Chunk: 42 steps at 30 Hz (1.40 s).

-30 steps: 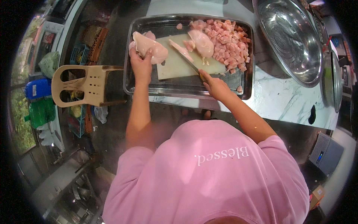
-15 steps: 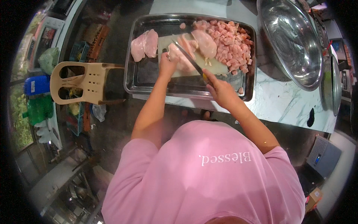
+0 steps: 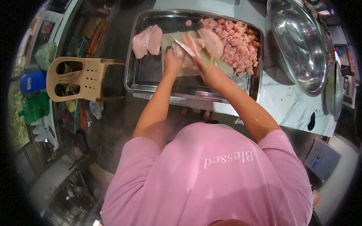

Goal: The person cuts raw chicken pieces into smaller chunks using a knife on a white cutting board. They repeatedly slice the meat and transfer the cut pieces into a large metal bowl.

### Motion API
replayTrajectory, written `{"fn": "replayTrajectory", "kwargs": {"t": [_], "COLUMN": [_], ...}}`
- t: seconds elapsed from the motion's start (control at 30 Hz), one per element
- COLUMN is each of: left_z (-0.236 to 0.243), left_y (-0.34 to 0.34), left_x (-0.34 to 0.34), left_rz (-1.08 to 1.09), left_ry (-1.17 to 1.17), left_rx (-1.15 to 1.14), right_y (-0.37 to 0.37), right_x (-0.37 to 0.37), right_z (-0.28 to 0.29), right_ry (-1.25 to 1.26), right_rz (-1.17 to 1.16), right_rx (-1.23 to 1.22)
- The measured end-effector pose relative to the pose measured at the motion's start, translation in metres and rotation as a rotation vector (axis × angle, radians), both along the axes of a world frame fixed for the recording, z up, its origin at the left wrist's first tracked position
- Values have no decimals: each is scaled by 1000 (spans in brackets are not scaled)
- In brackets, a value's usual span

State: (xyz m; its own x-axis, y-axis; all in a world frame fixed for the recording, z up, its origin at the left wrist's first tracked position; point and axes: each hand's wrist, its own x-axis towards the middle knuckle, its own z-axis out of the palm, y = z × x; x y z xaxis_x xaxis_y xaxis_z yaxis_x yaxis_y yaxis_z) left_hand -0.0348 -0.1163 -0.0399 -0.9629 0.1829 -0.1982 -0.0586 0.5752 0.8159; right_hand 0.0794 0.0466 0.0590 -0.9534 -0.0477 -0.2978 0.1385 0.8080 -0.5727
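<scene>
My right hand (image 3: pixel 209 73) is closed round the handle of a knife (image 3: pixel 183 46), its blade lying diagonally over raw chicken on a pale cutting board (image 3: pixel 222 68). My left hand (image 3: pixel 172 63) grips a piece of chicken (image 3: pixel 188 62) on the board, just left of the blade. A whole chicken breast (image 3: pixel 211 42) and sliced strips lie beside it. The board sits in a steel tray (image 3: pixel 143 87), with two breast pieces (image 3: pixel 147 41) at its left and a pile of chicken cubes (image 3: pixel 239 45) at its right.
The tray rests on a white marble-patterned table (image 3: pixel 290 109). A large steel bowl (image 3: pixel 296 41) and another metal vessel (image 3: pixel 333 90) stand at the right. A beige plastic chair (image 3: pixel 86 79) is left of the table, near crates (image 3: pixel 77 47) and a green jug (image 3: pixel 34 107).
My left hand has left the breast pieces at the tray's left and moved right onto the board with chicken. My right hand and knife have moved slightly up and left since half a second ago.
</scene>
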Motion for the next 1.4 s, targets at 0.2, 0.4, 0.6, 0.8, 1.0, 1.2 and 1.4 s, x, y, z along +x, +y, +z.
{"fn": "replayTrajectory", "kwargs": {"t": [0.2, 0.4, 0.6, 0.8, 1.0, 1.2, 1.4], "left_z": [27, 14, 10, 50, 113, 132, 121], "left_y": [-2, 4, -1, 1, -18, -27, -49], "left_x": [6, 0, 0, 41, 28, 23, -10], "left_rz": [69, -33, 39, 10, 62, 50, -142], "left_ry": [39, 39, 58, -283, -134, -318, -469], "left_rx": [-121, -89, -47, 462, 735, 999, 638], "right_y": [13, -5, -3, 7, 23, 45, 46], "right_x": [49, 11, 46, 52, 17, 37, 53], "right_z": [25, -33, -14, 1, -12, 0, 57], "right_ry": [-142, 112, -213, -209, -73, -94, -184], "right_rz": [3, -67, -67, -75, -132, -141, -105], "right_rx": [-91, -165, -2, 9, -185, -155, -117]}}
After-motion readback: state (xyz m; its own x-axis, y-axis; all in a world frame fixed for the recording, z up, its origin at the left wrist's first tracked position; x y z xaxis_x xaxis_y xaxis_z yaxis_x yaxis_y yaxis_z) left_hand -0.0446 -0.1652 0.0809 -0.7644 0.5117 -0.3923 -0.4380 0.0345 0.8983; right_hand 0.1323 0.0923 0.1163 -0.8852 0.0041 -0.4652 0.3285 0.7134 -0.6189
